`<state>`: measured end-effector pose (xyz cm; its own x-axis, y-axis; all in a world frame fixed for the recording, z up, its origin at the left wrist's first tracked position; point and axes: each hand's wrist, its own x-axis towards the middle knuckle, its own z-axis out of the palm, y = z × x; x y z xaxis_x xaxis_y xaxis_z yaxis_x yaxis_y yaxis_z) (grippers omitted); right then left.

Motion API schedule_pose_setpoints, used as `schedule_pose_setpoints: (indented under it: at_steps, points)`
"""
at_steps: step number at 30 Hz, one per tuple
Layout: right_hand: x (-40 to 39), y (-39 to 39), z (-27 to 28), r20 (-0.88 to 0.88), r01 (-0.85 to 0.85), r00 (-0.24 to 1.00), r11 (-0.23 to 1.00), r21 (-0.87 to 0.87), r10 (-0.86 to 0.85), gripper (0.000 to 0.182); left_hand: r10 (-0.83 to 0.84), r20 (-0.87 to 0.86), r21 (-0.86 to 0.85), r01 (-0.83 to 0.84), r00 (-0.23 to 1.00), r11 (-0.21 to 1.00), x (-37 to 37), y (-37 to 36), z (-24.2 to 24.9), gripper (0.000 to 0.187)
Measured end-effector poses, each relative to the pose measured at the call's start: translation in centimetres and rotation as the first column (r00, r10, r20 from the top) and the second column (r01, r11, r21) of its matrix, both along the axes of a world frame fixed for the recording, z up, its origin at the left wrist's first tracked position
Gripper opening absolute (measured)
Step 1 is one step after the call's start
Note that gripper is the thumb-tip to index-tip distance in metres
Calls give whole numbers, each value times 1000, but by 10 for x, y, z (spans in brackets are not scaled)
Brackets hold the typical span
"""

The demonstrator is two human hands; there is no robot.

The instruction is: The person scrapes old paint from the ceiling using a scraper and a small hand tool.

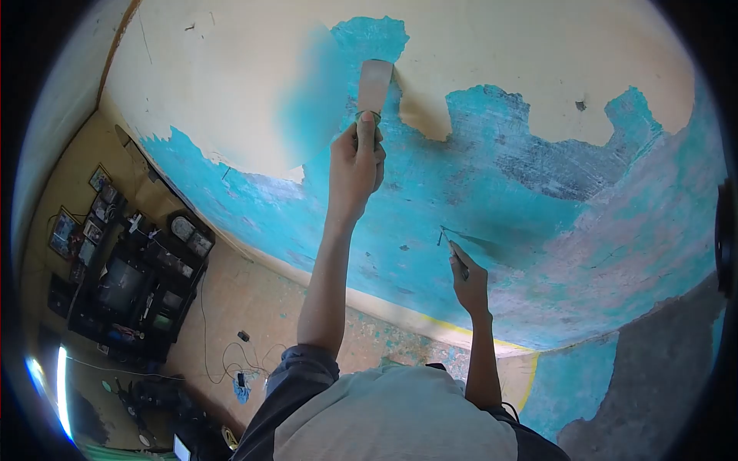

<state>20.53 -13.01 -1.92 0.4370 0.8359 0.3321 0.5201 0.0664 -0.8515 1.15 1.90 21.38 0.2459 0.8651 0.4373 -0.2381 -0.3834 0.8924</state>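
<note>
Your scraper [375, 86] extends just above your left hand [356, 165], which is closed round its handle, thumb laid along it toward the blade. The blade points up and away from that hand; the long axis runs roughly in line with your forearm [323, 296], leaning slightly right. Behind and below the blade is the turquoise layer [415, 180], with torn cream paint [492, 46] up and to the right of the hand. You look to be partway through stripping that cream coat; the next stroke probably calls for a low blade angle, edge under a torn border. Whether the blade touches the wall, I cannot tell. Your right hand [469, 284] is lower and to the right, fingers curled near a thin dark piece [440, 238]; whether it grips anything is unclear. Well left of and below your left hand stands a dark cabinet [86, 296].
</note>
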Motion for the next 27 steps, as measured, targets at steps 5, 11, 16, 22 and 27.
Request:
schedule_pose_setpoints:
  at_steps: [5, 11, 16, 22, 27]
  points:
    - [-5, -2, 6, 2, 13, 1000, 997, -74, -13, 37, -2, 1, -62, 2, 1000, 998, 4, -6, -16, 49]
    - [-6, -2, 4, 22, 37, 999, 994, -107, -34, 37, 13, -64, -61, -17, 998, 998, -11, 1, -21, 51]
    - [-9, 2, -5, 53, 39, 998, 997, 64, -42, 37, 17, -71, -43, -20, 997, 999, 0, -1, -27, 51]
    - [-13, 0, -10, 44, 59, 997, 997, 50, -61, 38, -6, -30, -71, 4, 1000, 997, -13, 2, -34, 45]
    - [-14, -2, 3, 37, 68, 997, 997, -39, -66, 37, -37, 8, 22, 37, 999, 999, 1, 5, 3, 48]
